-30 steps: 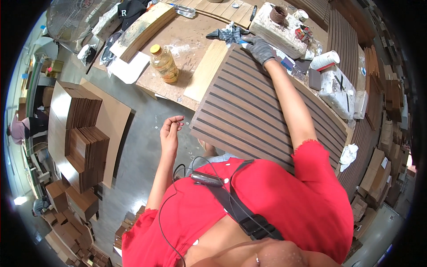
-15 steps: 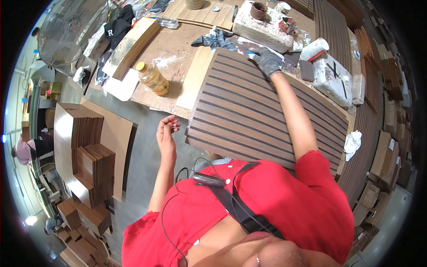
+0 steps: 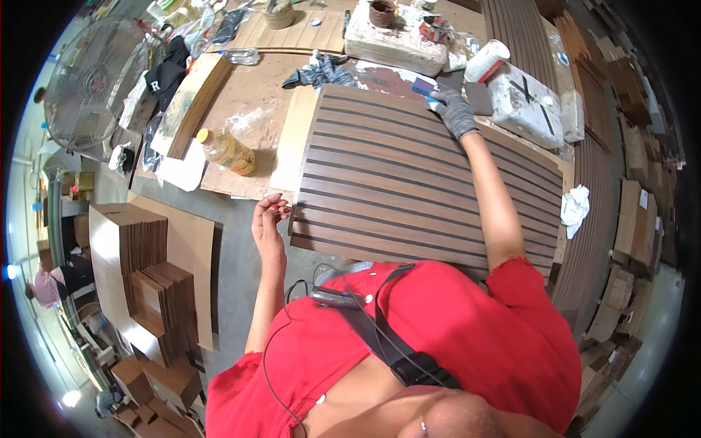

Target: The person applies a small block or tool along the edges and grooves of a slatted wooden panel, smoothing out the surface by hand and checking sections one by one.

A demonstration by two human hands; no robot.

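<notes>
A brown wood-look panel [image 3: 394, 175] with dark parallel grooves lies on the workbench in front of me. My right hand [image 3: 456, 115], in a grey glove, reaches over its far edge. Its fingers are closed on a flat blue scraper card [image 3: 423, 87], partly hidden by the glove. My bare left hand [image 3: 270, 219] hangs beside the panel's left edge, its fingers loosely bent and slightly apart. Nothing shows in it; whether a fingertip touches the panel edge is unclear.
A yellow-capped bottle [image 3: 228, 152] stands left of the panel. Beyond lie a crumpled grey glove [image 3: 319, 71], a stained white block [image 3: 394, 36], a white tube [image 3: 487, 60] and a taped white block [image 3: 527, 106]. Stacked brown panels [image 3: 164, 292] stand at left, near a fan [image 3: 91, 87].
My right hand has shifted right and slightly nearer along the panel's far edge, and the blue scraper card shows more clearly. The panel's left edge now sits close to my left hand.
</notes>
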